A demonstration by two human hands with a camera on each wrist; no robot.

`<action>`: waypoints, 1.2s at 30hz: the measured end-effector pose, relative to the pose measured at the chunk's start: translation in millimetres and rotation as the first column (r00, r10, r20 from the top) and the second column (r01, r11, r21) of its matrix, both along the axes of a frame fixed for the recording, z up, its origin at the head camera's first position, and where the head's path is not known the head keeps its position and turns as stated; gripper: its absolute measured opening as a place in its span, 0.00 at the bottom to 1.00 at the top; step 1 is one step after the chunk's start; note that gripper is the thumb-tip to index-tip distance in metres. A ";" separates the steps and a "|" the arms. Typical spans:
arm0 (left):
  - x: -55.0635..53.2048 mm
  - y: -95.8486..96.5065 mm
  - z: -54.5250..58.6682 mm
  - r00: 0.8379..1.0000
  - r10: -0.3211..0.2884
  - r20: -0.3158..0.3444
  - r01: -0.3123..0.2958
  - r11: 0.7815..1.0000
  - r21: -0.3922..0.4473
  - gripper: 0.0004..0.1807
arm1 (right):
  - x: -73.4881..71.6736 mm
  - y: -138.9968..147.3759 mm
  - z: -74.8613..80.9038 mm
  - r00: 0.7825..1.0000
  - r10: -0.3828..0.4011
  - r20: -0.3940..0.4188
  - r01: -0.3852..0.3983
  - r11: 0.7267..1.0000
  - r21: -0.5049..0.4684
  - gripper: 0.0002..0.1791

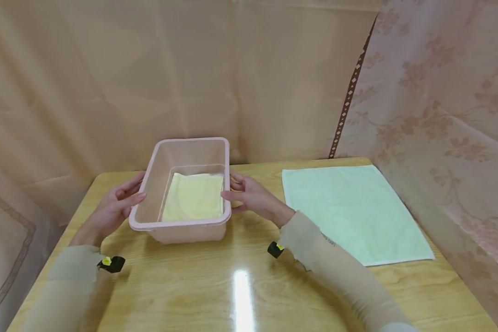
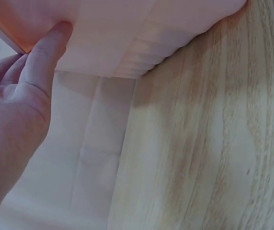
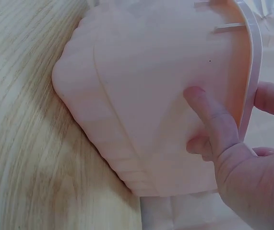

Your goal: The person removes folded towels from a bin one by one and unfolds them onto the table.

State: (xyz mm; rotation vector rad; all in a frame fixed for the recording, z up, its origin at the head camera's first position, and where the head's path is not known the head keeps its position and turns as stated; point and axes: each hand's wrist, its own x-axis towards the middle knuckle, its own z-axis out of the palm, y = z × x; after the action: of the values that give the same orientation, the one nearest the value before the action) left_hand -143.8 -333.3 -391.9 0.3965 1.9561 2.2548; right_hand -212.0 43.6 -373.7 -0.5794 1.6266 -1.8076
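- The plain tan curtain (image 1: 191, 69) and flowered curtain (image 1: 448, 138) close off the scene; both run out of frame.
- The wooden table (image 1: 182, 286) carries everything; its near edge is cut off, and a bright glare streak hides some grain.
- The pale green towel (image 1: 352, 216) lies spread flat on the right of the table, unfolded and outside the basin, touched by neither hand; the right forearm covers part of its near-left side.
- The pale pink plastic basin (image 1: 186, 235) stands left of centre near the table's far edge. Neither hand has let go of it, so I judge its handling unfinished. Whether its base rests fully on the table or is slightly raised is hard to tell.
- The yellow cloth (image 1: 195, 196) already lies inside, flat on the basin's floor and apparently folded; the number of layers cannot be made out. Both wrist views show only the basin's outside, not this cloth.
- The left hand (image 1: 109, 212) grasps the basin's left rim, thumb above and fingers against the outer wall; the left wrist view cuts part of it off.
- The right hand (image 1: 257, 197) grips the opposite rim, thumb over the edge, fingertips on the wall outside.
- Small lettering on the right sleeve (image 1: 344, 272) is unreadable.
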 end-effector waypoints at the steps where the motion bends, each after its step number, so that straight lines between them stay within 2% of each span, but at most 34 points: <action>1: 0.4 -0.2 -1.0 1.000 0.002 -0.002 -0.002 1.000 -0.002 0.34 | 0.3 0.0 -1.2 1.000 0.000 0.003 0.000 1.000 -0.002 0.44; 7: 0.7 -1.0 -3.9 1.000 0.007 0.001 -0.007 1.000 0.011 0.33 | 0.3 0.1 -4.5 1.000 -0.001 0.017 0.002 1.000 -0.020 0.43; 12: 0.6 -1.0 -0.7 0.999 -0.011 0.034 0.011 1.000 0.010 0.34 | 0.0 2.2 -5.1 0.999 -0.010 0.031 0.011 1.000 -0.016 0.43; 19: -0.1 -3.3 6.9 0.996 0.000 0.091 0.010 0.994 -0.109 0.35 | -1.1 4.4 -5.4 0.997 -0.013 0.078 0.016 0.999 -0.033 0.43; 29: 3.3 -5.0 7.9 0.996 -0.023 0.085 0.031 0.995 -0.094 0.35 | -0.3 3.0 -6.5 0.995 -0.007 0.096 0.011 0.999 -0.043 0.43; 36: 9.5 -11.7 9.3 0.996 -0.007 0.089 0.020 0.990 -0.140 0.35 | 1.9 -5.9 -8.7 0.993 -0.006 0.121 0.014 0.998 -0.062 0.43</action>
State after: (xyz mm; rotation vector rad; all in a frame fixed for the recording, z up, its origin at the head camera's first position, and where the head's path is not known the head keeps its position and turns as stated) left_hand -134.3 -345.0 -382.5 0.2875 2.0445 2.0722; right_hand -210.1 37.8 -382.4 -0.4805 1.4996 -1.8692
